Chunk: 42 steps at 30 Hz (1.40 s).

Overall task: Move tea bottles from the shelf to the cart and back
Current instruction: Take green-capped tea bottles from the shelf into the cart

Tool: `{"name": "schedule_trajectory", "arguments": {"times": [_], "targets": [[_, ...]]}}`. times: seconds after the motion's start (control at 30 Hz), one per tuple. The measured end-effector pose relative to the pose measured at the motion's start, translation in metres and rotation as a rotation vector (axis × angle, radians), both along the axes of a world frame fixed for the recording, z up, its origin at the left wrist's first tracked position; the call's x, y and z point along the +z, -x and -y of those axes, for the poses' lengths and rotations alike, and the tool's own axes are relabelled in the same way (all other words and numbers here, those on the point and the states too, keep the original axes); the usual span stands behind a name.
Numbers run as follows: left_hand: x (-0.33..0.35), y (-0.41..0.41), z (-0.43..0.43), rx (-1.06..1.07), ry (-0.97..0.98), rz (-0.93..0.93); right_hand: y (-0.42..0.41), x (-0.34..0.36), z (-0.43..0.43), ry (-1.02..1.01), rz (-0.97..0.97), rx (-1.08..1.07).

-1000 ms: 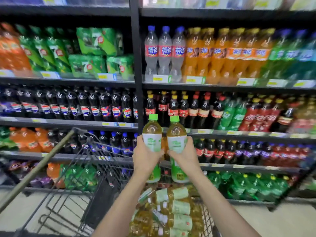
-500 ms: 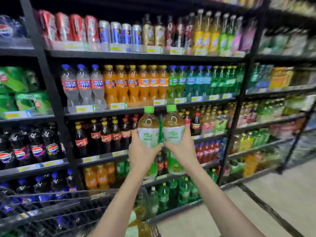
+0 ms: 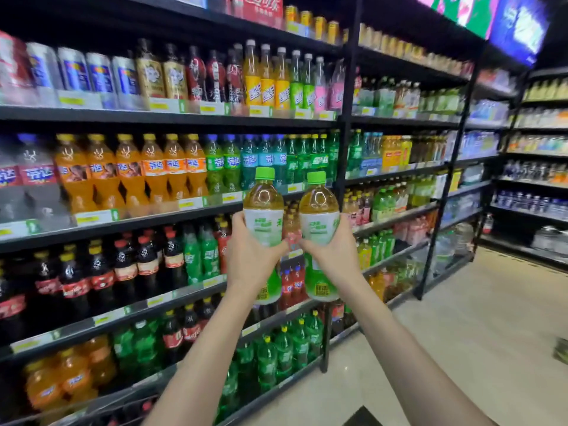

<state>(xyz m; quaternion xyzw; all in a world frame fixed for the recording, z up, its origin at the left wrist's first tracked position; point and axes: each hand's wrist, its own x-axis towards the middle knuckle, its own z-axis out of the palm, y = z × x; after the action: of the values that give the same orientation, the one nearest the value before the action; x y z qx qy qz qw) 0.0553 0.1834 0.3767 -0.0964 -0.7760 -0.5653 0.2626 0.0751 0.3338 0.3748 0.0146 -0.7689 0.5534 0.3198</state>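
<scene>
I hold two tea bottles upright side by side in front of the drinks shelves. Each has a green cap, amber tea and a white-and-green label. My left hand (image 3: 250, 256) grips the left tea bottle (image 3: 263, 207) round its middle. My right hand (image 3: 333, 256) grips the right tea bottle (image 3: 318, 210) the same way. The two bottles nearly touch, and my fingers meet between them. The cart is out of view.
Black shelving (image 3: 172, 118) full of soda bottles and cans runs from the left to a far corner. A black upright post (image 3: 345, 149) stands just behind the bottles. More shelves (image 3: 538, 155) line the right wall. Pale tiled floor (image 3: 445, 348) spreads to the right.
The view has swung right and up, away from the cart and its tea bottles. Both hands have carried their bottles along the shelves, still upright and together.
</scene>
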Motion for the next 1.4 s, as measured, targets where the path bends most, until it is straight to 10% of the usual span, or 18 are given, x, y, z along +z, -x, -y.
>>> {"name": "schedule_trajectory", "arguments": {"times": [1.4], "targets": [[0.068,0.365,-0.453,-0.555,-0.007,-0.065,0.303,0.056,-0.434,-0.006,-0.13,-0.431]]}}
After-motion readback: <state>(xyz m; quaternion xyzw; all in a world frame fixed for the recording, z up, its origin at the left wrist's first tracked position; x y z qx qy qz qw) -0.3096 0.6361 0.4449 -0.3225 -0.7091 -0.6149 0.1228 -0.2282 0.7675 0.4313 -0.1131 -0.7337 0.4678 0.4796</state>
